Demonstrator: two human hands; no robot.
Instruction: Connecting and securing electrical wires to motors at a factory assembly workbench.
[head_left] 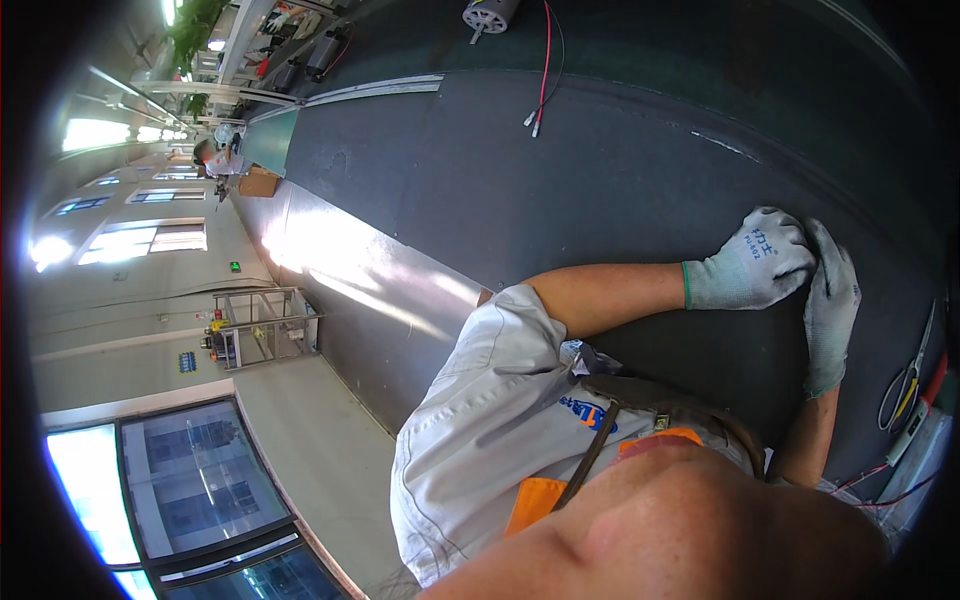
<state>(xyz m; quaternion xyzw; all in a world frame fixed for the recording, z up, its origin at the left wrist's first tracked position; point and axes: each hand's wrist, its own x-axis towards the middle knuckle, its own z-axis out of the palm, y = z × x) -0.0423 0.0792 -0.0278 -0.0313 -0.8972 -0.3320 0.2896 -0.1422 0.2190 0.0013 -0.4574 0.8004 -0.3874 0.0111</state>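
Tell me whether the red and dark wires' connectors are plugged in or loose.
Loose: both connectors lie on the table, joined to nothing.

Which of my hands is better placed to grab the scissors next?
Probably your right hand: it is nearer the scissors. Your left hand sits farther off. I can't tell whether either holds anything.

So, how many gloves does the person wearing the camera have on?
2: one on the left hand, green-edged at the wrist, and one on the right hand, close beside it. Neither glove is hidden, though some fingers are.
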